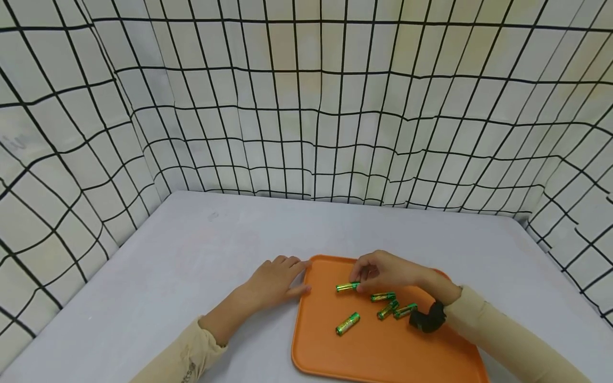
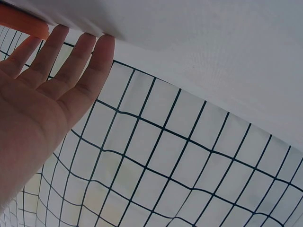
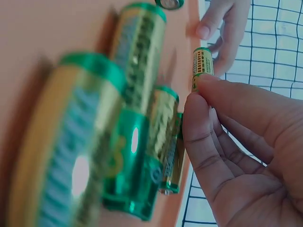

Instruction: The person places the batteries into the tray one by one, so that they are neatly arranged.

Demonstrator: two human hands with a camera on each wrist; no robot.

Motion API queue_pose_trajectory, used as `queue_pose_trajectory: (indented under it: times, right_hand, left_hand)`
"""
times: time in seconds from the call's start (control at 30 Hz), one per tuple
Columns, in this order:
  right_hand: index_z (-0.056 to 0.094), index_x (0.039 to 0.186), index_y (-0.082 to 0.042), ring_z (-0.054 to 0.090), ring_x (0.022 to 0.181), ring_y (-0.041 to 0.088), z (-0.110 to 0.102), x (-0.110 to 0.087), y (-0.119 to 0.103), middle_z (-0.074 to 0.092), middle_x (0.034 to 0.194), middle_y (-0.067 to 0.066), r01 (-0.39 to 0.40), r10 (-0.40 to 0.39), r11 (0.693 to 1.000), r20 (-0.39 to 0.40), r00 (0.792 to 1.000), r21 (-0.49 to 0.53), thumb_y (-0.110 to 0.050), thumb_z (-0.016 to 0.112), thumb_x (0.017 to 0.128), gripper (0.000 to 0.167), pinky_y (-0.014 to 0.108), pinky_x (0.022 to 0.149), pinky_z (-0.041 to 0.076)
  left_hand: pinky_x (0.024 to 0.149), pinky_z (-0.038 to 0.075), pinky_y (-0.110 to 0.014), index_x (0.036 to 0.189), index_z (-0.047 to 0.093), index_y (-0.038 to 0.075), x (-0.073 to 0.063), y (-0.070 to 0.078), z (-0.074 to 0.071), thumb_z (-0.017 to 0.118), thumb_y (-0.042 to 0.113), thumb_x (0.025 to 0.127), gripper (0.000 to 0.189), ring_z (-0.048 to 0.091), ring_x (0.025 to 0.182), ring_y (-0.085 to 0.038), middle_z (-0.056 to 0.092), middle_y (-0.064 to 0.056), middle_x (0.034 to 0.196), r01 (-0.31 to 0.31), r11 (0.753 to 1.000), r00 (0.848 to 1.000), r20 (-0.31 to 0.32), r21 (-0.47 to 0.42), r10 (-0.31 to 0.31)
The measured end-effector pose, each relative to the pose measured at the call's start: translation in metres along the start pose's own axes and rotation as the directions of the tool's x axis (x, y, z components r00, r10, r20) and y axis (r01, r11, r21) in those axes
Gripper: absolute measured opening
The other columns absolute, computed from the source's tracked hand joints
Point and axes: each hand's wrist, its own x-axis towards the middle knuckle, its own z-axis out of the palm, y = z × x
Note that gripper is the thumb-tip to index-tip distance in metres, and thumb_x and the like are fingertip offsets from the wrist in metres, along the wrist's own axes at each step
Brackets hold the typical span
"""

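My right hand [image 1: 390,270] pinches a green and gold battery [image 1: 346,287] between thumb and forefinger, over the upper part of the orange tray [image 1: 330,354]. In the right wrist view one end of this battery [image 3: 202,62] sticks out past the fingertips. Beneath and beside that hand lie several loose batteries, among them one close under the fingers [image 1: 383,297] and another by itself nearer the front [image 1: 347,323]. My left hand [image 1: 274,283] lies spread at the tray's left rim, thumb and fingertips at the edge; the left wrist view shows its straight fingers [image 2: 78,59].
The tray lies on a white table [image 1: 230,229]. White walls with a black grid [image 1: 306,122] rise behind it and at both sides. A black band [image 1: 428,318] hangs below the right wrist, over the tray.
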Motion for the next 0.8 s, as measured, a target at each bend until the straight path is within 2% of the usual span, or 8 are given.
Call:
queue_pose_trajectory:
  times: [0.3, 0.5, 0.8]
  right_hand:
    - [0.068, 0.105, -0.003, 0.061, 0.084, 0.007, 0.009, -0.002, -0.003, 0.067, 0.099, 0.006, 0.035, -0.036, 0.999, 0.046, 0.998, 0.015, -0.008, 0.069, 0.091, 0.015, 0.025, 0.074, 0.053]
    - [0.068, 0.106, -0.005, 0.062, 0.086, 0.006, 0.015, -0.004, 0.0, 0.067, 0.101, 0.004, -0.003, -0.001, 0.997, 0.057, 0.998, 0.073, -0.01, 0.069, 0.091, 0.016, 0.027, 0.077, 0.054]
    - [0.068, 0.104, -0.008, 0.062, 0.084, 0.006, 0.016, -0.005, 0.001, 0.067, 0.099, 0.002, -0.009, 0.007, 0.999, 0.049, 0.999, 0.054, -0.011, 0.069, 0.091, 0.014, 0.026, 0.075, 0.054]
  left_hand:
    - [0.088, 0.046, -0.051, 0.136, 0.054, 0.01, 0.0, -0.001, 0.001, 0.058, 0.043, 0.096, 0.053, 0.054, 0.118, -0.033, 0.059, -0.011, 0.127, -0.006, 1.0, 1.0, -0.006, 0.004, 0.006]
    - [0.089, 0.046, -0.053, 0.137, 0.054, 0.01, 0.0, 0.0, 0.001, 0.058, 0.043, 0.096, 0.053, 0.054, 0.118, -0.034, 0.058, -0.011, 0.128, 0.0, 1.0, 1.0, 0.0, -0.009, 0.0]
    - [0.089, 0.046, -0.053, 0.137, 0.054, 0.009, 0.0, 0.0, 0.001, 0.058, 0.044, 0.096, 0.054, 0.053, 0.118, -0.034, 0.058, -0.011, 0.129, -0.003, 1.0, 1.0, -0.001, -0.009, 0.003]
